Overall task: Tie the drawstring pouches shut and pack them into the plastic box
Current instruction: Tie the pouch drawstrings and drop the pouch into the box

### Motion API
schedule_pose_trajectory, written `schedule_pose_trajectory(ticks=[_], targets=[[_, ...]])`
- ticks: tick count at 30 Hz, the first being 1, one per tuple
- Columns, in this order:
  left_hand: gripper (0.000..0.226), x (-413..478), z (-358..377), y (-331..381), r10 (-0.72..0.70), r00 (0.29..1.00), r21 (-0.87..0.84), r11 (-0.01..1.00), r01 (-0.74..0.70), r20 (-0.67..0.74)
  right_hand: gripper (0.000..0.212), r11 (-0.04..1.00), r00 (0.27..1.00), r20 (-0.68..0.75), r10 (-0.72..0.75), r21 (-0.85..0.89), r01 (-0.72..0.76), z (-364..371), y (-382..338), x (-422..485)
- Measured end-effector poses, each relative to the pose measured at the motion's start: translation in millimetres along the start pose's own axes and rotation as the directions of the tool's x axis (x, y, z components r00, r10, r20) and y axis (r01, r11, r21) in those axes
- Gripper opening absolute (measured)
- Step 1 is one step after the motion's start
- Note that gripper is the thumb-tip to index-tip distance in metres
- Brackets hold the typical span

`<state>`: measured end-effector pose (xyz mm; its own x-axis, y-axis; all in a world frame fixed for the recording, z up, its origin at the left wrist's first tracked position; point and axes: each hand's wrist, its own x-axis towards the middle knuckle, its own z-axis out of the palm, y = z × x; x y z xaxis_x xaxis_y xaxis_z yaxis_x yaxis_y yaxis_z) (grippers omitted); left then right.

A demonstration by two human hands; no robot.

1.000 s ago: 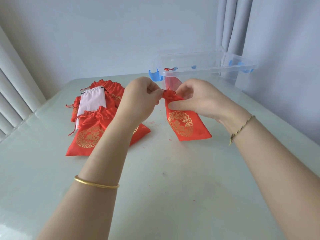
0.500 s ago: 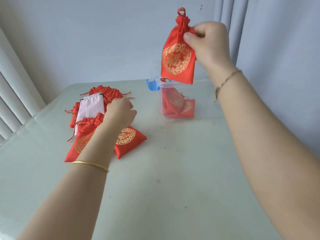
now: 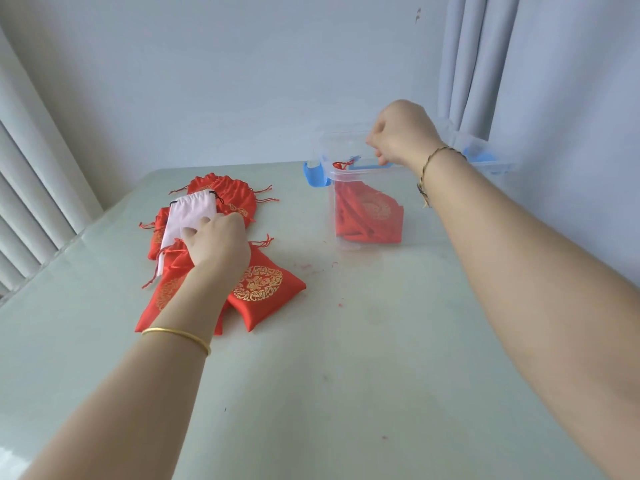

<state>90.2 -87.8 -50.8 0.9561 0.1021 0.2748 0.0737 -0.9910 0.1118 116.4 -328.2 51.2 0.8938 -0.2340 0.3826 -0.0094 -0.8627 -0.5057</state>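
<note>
Now that my red satin gold-medallion pouch (image 3: 375, 211) has dropped into the clear plastic box with blue latches (image 3: 363, 172), one more's packed | right grip (image 3: 401, 133): curled, empty, over the rim | left grip (image 3: 214, 244): on the loose red pouches (image 3: 263, 289), can't tell if pinching | plenty left

Curled left hand (image 3: 216, 245) low, curled right hand (image 3: 403, 133) higher

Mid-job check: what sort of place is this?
Probably a plain room in a home: a pale tabletop against bare walls, a grey curtain at the right, white vertical slats, perhaps blinds, at the left.
</note>
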Motion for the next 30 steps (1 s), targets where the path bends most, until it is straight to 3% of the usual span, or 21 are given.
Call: schedule_pose_trajectory(ticks=[2,4,7,9,12,17,21,25,30], targets=[[0.034,1,-5,-1,0.037,0.998,-0.115,0.992,-0.042,-0.046,0.022,0.994,0.995,-0.096,-0.042,0.093,0.051,-8,0,-13],[0.038,-3,-18,3,0.105,0.992,-0.251,0.960,-0.121,-0.075,0.022,0.966,0.991,-0.099,-0.085,0.236,0.107,-15,-3,-38],[0.044,-12,-41,13,0.228,0.971,-0.470,0.851,-0.234,-0.072,0.018,0.896,0.979,0.145,-0.141,0.438,0.064,-11,-9,-85],[0.047,-22,-53,21,0.325,0.943,-0.613,0.732,-0.298,-0.070,0.030,0.882,0.933,0.301,-0.199,0.470,0.037,0,-6,-106],[0.048,-39,-64,32,0.417,0.902,-0.700,0.611,-0.369,-0.111,0.053,0.903,0.897,0.349,-0.270,0.416,0.110,13,0,-119],[0.047,-55,-71,44,0.468,0.865,-0.767,0.483,-0.422,-0.181,0.018,0.907,0.910,0.302,-0.284,0.393,0.153,8,7,-128],[0.053,-53,-63,40,0.451,0.888,-0.763,0.543,-0.351,-0.088,0.013,0.871,0.931,0.258,-0.258,0.479,0.109,1,17,-124],[0.026,-47,-52,32,0.436,0.900,-0.750,0.596,-0.288,0.001,0.012,0.892,0.928,0.248,-0.277,0.425,0.152,1,29,-118],[0.014,-41,-46,30,0.412,0.911,-0.744,0.603,-0.289,-0.021,0.013,0.924,0.932,0.280,-0.229,0.363,0.118,-1,36,-114]])
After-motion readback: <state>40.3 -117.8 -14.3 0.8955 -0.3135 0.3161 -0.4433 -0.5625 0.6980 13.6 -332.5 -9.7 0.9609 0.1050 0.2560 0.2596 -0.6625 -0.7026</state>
